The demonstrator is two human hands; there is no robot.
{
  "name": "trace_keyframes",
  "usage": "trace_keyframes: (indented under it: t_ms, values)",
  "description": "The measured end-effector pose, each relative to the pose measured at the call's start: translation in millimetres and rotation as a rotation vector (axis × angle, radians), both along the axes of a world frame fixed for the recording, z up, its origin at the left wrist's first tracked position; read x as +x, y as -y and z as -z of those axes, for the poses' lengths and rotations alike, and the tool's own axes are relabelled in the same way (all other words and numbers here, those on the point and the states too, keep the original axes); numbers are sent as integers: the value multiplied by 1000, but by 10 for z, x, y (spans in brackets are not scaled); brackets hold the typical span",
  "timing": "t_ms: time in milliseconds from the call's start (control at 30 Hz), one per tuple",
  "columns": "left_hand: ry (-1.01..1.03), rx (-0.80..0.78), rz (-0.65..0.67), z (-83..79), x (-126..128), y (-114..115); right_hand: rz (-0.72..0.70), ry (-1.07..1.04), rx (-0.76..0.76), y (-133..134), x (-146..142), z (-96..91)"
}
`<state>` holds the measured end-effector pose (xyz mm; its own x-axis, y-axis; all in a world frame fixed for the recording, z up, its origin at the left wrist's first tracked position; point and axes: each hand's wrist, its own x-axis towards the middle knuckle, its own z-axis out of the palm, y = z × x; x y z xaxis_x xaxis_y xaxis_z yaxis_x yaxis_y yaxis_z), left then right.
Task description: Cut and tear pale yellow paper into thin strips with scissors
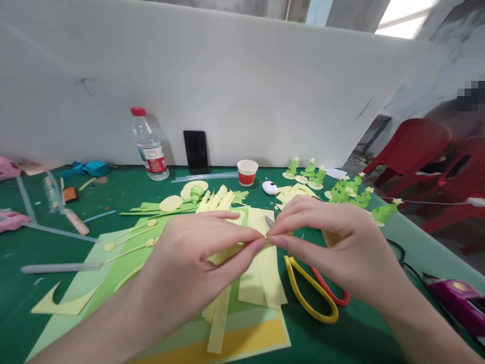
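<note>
Both my hands meet at the middle of the view, fingertips almost touching. Thumb and forefinger of my left hand [204, 253] pinch one side of a small pale yellow paper strip [268, 239]; my right hand [333, 237] pinches its other side. Most of the strip is hidden by the fingers. Under the hands lie pale yellow paper strips [261, 283] on stacked green and yellow sheets [261, 336]. Scissors with yellow and red handles [312, 298] rest below my right hand, blades partly covered. Thin paper stems with star-like tips [132, 247] lie left of my left hand.
Small green spiral paper trees [350, 192] stand at right. Behind are a water bottle [151, 151], a black phone [196, 152] and a paper cup [247, 173]. A purple glue gun [456, 301] with a cable lies right; pink tools [13, 221] and clear sticks lie left.
</note>
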<state>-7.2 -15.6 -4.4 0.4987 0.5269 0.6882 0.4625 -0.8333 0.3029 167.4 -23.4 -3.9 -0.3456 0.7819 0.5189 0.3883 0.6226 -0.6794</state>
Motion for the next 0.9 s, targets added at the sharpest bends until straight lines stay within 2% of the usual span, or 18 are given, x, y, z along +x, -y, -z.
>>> trace_keyframes:
  t_ms: [100,200,267,433,600,733,900]
  values:
    - [28,-223,30,-32,15,-22,49,52,-106,-26,94,-43]
    - [22,-395,37,-65,22,-48,200,35,-104,-56,204,-80]
    - [33,-451,41,-79,23,-62,228,19,-94,-68,240,-92]
    - [37,-548,51,-63,22,-79,75,79,-199,-64,158,-71]
    - [3,-694,85,23,46,-104,79,104,-246,-52,51,-23]
    - [30,-758,148,103,75,-134,14,105,-289,-65,-6,17]
    - [-80,-870,154,102,48,-164,8,83,-410,-125,69,24]
